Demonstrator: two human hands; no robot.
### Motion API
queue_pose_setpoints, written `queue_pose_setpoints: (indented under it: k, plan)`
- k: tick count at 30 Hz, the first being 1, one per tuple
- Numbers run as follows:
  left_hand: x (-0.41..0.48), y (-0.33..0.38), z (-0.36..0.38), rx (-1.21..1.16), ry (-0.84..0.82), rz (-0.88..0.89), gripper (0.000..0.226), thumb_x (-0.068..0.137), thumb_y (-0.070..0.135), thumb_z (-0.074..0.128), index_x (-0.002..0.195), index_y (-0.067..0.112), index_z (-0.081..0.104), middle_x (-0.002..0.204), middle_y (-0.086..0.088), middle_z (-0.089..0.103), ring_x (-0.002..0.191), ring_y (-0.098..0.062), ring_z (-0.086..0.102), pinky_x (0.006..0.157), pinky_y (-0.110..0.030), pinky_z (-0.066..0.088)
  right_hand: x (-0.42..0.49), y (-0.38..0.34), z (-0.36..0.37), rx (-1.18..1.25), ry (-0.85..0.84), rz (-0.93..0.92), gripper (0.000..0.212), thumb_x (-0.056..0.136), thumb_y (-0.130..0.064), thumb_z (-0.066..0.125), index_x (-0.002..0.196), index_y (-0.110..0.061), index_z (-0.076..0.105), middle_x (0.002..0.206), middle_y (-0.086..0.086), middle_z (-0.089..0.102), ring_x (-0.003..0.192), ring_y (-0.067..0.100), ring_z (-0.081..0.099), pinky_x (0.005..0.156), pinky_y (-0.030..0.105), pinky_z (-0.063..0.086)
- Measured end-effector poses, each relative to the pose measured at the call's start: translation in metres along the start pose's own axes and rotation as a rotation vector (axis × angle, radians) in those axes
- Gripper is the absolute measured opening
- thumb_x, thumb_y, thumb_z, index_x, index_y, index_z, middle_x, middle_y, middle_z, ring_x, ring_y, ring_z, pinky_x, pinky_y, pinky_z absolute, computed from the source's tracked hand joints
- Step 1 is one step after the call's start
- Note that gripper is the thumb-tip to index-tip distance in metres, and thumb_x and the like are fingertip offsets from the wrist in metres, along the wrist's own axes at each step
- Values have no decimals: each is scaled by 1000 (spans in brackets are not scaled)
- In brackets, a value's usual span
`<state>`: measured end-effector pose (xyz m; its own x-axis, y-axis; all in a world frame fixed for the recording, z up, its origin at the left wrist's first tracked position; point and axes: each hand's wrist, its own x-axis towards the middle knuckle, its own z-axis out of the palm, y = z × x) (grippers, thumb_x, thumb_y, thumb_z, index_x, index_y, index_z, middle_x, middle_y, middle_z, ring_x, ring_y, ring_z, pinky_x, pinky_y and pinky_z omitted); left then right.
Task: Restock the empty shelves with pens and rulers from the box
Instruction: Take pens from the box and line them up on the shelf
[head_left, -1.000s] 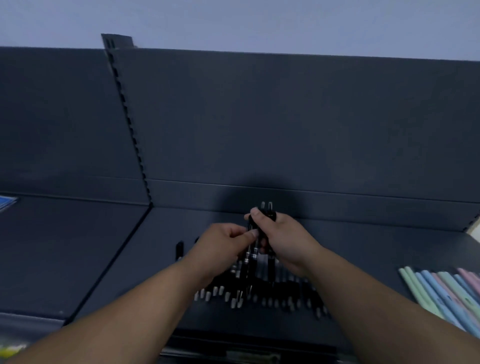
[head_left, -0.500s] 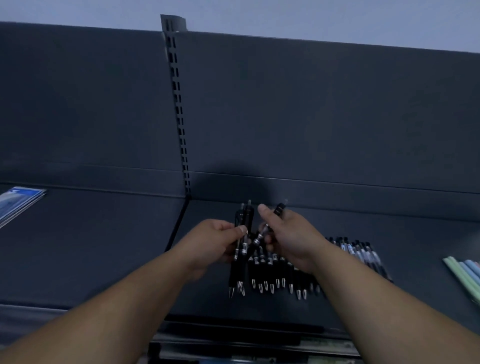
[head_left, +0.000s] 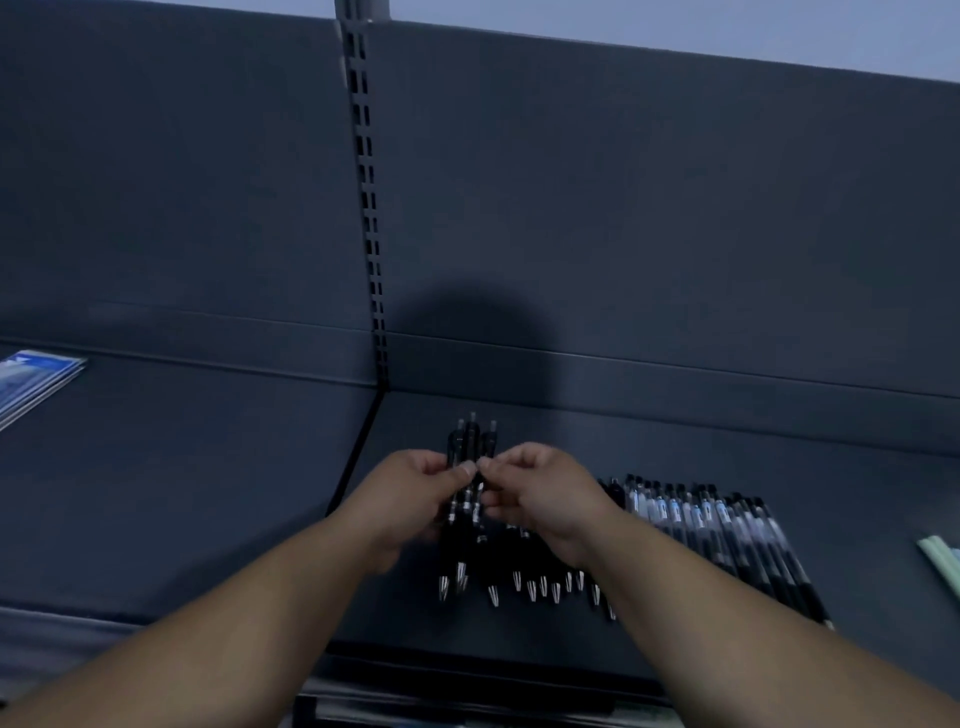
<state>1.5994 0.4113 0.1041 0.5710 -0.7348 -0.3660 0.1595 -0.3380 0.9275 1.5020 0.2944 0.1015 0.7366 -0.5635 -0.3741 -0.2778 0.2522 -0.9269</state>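
A small bunch of black pens (head_left: 471, 441) stands upright-ish over the dark shelf (head_left: 675, 457), tips toward me. My left hand (head_left: 410, 493) grips the bunch from the left with thumb and curled fingers. My right hand (head_left: 545, 493) pinches the same bunch from the right, thumb meeting the left thumb. Below my hands a row of black pens (head_left: 535, 584) lies on the shelf, silver tips pointing at me. To the right lies a second row of black pens with clear barrels (head_left: 717, 525).
A slotted upright (head_left: 366, 208) splits the shelf back panel. Blue packets (head_left: 31, 379) lie on the left shelf section. Pastel green pens (head_left: 943, 561) show at the right edge. The shelf's front edge (head_left: 467, 670) runs below my forearms.
The view has shifted left, so the pens now sit further right. The bunch in my hands has been drawn together and straightened; my right hand has moved onto it beside the left.
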Motion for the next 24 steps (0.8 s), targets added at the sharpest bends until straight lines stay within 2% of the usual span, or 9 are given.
queue_pose_setpoints:
  k: [3,6,9,13,16,18,20,22,24]
  plan:
    - [6,-10,-3,68,-7,-51,14,90,14,66,102,7,68,84,-9,74,72,-19,68,65,-31,54,4,2,0,-4,-45,99,7,96,-10,59,98,-4,62,83,11,69,64,13,68,59,24,56]
    - [14,-19,-5,222,90,-73,10,85,15,70,93,9,69,76,-8,72,63,-17,66,58,-27,51,5,1,-1,-84,-96,152,15,98,-9,55,109,0,60,89,14,68,70,17,70,59,24,58]
    - [20,-24,-5,437,167,-63,11,83,19,71,88,9,70,75,-5,70,61,-14,64,52,-22,49,6,-1,-6,-175,-96,122,12,98,-11,55,104,-4,63,91,14,70,71,17,71,59,24,57]
    - [23,-20,-5,696,164,0,23,84,29,70,100,13,67,95,-1,69,83,-14,65,66,-21,50,11,-1,-23,-353,113,-29,13,97,-11,55,103,-12,67,87,4,69,69,14,67,63,26,56]
    - [18,-18,-3,876,135,54,39,90,34,63,123,17,54,116,0,50,106,-15,54,79,-15,40,15,-2,-46,-783,305,-164,20,93,-19,60,109,-23,70,100,-5,70,94,15,66,82,21,47]
    - [15,-19,-1,892,107,68,51,92,34,60,137,19,42,131,-4,41,113,-15,51,85,-15,36,12,-5,-61,-910,362,-155,28,92,-23,60,119,-24,67,116,-4,69,109,16,62,88,19,41]
    - [16,-20,1,899,74,87,50,92,34,59,137,18,43,133,-5,41,111,-13,50,86,-14,34,6,-5,-73,-1002,353,-129,40,91,-29,64,130,-25,59,131,1,60,119,19,56,93,21,40]
    - [17,-20,4,896,45,104,46,91,34,61,132,17,47,130,-4,43,108,-11,48,87,-14,34,-4,2,-79,-1074,252,-117,66,83,-43,72,142,-29,46,147,2,45,133,20,44,107,24,35]
    - [17,-21,8,891,27,117,50,90,36,62,134,18,46,130,-3,43,112,-12,48,91,-15,35,-15,14,-77,-1143,88,-85,100,70,-61,76,152,-37,24,161,-2,19,147,20,18,120,35,20]
